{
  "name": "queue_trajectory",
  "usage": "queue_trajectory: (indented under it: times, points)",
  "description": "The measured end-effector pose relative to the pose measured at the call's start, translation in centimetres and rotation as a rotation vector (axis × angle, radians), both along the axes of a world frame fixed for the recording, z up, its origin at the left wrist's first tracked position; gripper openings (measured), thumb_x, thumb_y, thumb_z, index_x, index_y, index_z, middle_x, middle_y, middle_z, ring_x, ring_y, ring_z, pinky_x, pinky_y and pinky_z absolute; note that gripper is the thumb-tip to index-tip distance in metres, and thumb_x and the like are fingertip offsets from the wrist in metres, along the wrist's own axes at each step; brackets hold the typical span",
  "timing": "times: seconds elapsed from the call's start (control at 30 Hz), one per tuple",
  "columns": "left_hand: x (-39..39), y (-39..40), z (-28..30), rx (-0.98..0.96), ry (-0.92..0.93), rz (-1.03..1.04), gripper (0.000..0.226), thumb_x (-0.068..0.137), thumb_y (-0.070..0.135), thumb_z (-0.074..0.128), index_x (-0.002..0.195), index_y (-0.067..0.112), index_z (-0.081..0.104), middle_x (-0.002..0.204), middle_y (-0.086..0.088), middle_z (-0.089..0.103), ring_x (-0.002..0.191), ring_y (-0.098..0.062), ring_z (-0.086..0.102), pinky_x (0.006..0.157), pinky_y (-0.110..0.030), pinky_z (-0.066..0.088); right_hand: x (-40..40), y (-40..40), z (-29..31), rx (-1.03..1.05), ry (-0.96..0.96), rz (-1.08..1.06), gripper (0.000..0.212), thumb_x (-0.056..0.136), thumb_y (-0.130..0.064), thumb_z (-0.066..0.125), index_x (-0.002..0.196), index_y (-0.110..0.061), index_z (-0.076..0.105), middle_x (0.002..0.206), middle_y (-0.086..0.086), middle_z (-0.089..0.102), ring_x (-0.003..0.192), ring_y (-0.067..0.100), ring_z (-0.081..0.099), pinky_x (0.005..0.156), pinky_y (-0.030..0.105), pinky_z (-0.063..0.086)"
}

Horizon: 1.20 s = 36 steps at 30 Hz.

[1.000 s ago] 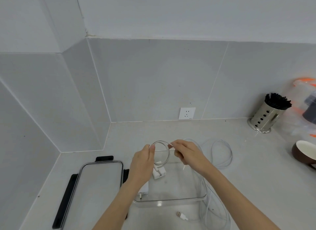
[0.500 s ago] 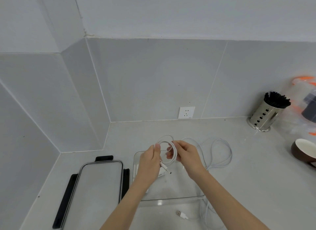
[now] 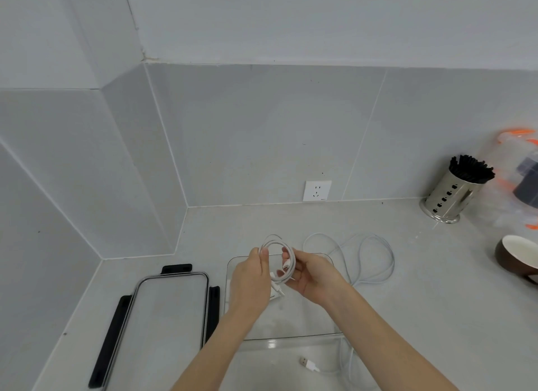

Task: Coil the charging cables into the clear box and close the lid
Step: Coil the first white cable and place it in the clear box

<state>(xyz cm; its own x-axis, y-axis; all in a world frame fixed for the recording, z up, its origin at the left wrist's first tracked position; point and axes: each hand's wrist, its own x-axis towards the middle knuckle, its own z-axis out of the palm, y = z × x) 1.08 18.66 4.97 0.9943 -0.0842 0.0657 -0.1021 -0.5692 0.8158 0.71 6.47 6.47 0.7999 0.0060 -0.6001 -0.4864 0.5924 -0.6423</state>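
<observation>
A small white coiled cable (image 3: 276, 246) is held above the clear box (image 3: 291, 337), which stands open on the counter. My left hand (image 3: 251, 277) pinches the coil's left side and my right hand (image 3: 313, 277) grips its right side, with a plug end dangling below. A second white cable (image 3: 375, 259) lies in loose loops on the counter to the right of the box, and its USB plug (image 3: 308, 364) rests in front of the box. The box's clear lid (image 3: 168, 318) with black clips lies flat to the left. Something white inside the box is mostly hidden by my left hand.
A perforated steel holder (image 3: 448, 195) of black sticks stands at the back right. A brown bowl (image 3: 516, 258) and a clear bag with orange parts (image 3: 521, 172) sit at the right edge. A wall socket (image 3: 316, 190) is behind the box. Tiled walls close the corner on the left.
The single wide loop between my hands has become a tighter coil of several turns. Both hands have drawn closer together and lower, over the box.
</observation>
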Motion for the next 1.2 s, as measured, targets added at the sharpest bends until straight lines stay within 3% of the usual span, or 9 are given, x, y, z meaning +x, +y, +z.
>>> queue_trajectory:
  times: [0.13, 0.33, 0.5, 0.6, 0.73, 0.9, 1.0, 1.1, 1.2]
  points:
    - [0.3, 0.1, -0.3, 0.073, -0.038, 0.027, 0.033, 0.099, 0.028, 0.025, 0.073, 0.013, 0.036, 0.052, 0.002, 0.037, 0.050, -0.015, 0.036, 0.057, -0.032, 0.029, -0.1, 0.0, 0.3, 0.024, -0.037, 0.102, 0.029, 0.093, -0.030, 0.048, 0.079, -0.012, 0.066, 0.052, -0.001, 0.059, 0.046, 0.013, 0.056, 0.069, 0.031, 0.044]
    - [0.7, 0.1, -0.4, 0.012, 0.010, 0.046, 0.035, 0.099, 0.029, 0.026, 0.068, 0.015, 0.032, 0.054, 0.001, 0.038, 0.060, -0.026, 0.040, 0.059, -0.033, 0.031, -0.7, 0.0, 0.1, -0.388, -0.358, 0.262, 0.011, 0.080, 0.000, 0.065, 0.088, -0.007, 0.067, 0.060, -0.007, 0.061, 0.057, 0.008, 0.057, 0.058, 0.015, 0.046]
    - [0.9, 0.2, 0.0, -0.002, 0.012, 0.052, 0.038, 0.099, 0.029, 0.026, 0.062, 0.020, 0.027, 0.053, 0.000, 0.037, 0.054, -0.020, 0.037, 0.059, -0.033, 0.030, -0.8, -0.1, 0.8, -0.680, -0.419, 0.322, 0.021, 0.081, -0.002, 0.064, 0.080, -0.022, 0.068, 0.060, -0.014, 0.066, 0.060, 0.000, 0.062, 0.059, 0.007, 0.044]
    - [1.2, 0.4, 0.3, -0.019, 0.008, 0.069, 0.039, 0.099, 0.029, 0.027, 0.061, 0.020, 0.027, 0.054, 0.001, 0.037, 0.055, -0.021, 0.037, 0.059, -0.033, 0.030, -0.7, -0.4, 0.7, -0.859, -0.398, 0.356, 0.012, 0.082, -0.015, 0.065, 0.071, -0.010, 0.068, 0.052, -0.003, 0.057, 0.053, 0.012, 0.051, 0.058, 0.019, 0.042]
    - [2.3, 1.1, 0.2, -0.055, 0.052, 0.118, 0.040, 0.099, 0.029, 0.028, 0.061, 0.018, 0.030, 0.058, 0.000, 0.039, 0.058, -0.020, 0.039, 0.060, -0.033, 0.030, -0.5, -0.9, 0.5, -0.917, -0.350, 0.335, 0.018, 0.082, -0.019, 0.067, 0.099, -0.016, 0.063, 0.041, -0.007, 0.054, 0.045, 0.008, 0.051, 0.048, 0.016, 0.038]
    - [3.4, 2.4, 0.4, -0.147, 0.089, 0.173, 0.041, 0.099, 0.027, 0.032, 0.060, 0.014, 0.034, 0.060, -0.003, 0.041, 0.060, -0.020, 0.039, 0.053, -0.020, 0.031, -0.9, -2.1, 1.5, -1.107, -0.450, 0.412, 0.007, 0.083, -0.022, 0.065, 0.078, -0.021, 0.069, 0.048, -0.008, 0.059, 0.041, -0.001, 0.048, 0.049, 0.010, 0.036]
    - [3.7, 2.6, 0.6, -0.319, 0.187, 0.218, 0.042, 0.098, 0.030, 0.034, 0.060, 0.012, 0.035, 0.058, -0.007, 0.043, 0.056, -0.023, 0.041, 0.052, -0.029, 0.034, -1.1, -2.7, 1.7, -1.128, -0.498, 0.374, 0.006, 0.080, -0.020, 0.070, 0.075, -0.020, 0.073, 0.052, -0.012, 0.060, 0.045, -0.004, 0.050, 0.049, 0.005, 0.036]
    - [2.8, 2.1, 1.4, -0.528, 0.291, 0.218, 0.039, 0.098, 0.028, 0.038, 0.063, 0.011, 0.035, 0.048, -0.002, 0.044, 0.040, -0.014, 0.039, 0.038, -0.019, 0.034, -1.2, -2.4, 0.8, -1.112, -0.429, 0.302, 0.012, 0.077, -0.017, 0.072, 0.068, -0.024, 0.069, 0.044, -0.016, 0.059, 0.041, -0.001, 0.052, 0.050, 0.008, 0.041]
    - [1.3, 1.4, 1.8, -0.662, 0.407, 0.113, 0.033, 0.097, 0.030, 0.041, 0.070, 0.011, 0.045, 0.046, 0.000, 0.055, 0.035, -0.008, 0.048, 0.046, -0.021, 0.040, -1.2, -1.4, -0.6, -0.939, -0.349, 0.222, 0.010, 0.081, -0.008, 0.066, 0.073, -0.012, 0.066, 0.057, 0.001, 0.063, 0.049, 0.013, 0.063, 0.064, 0.030, 0.058]
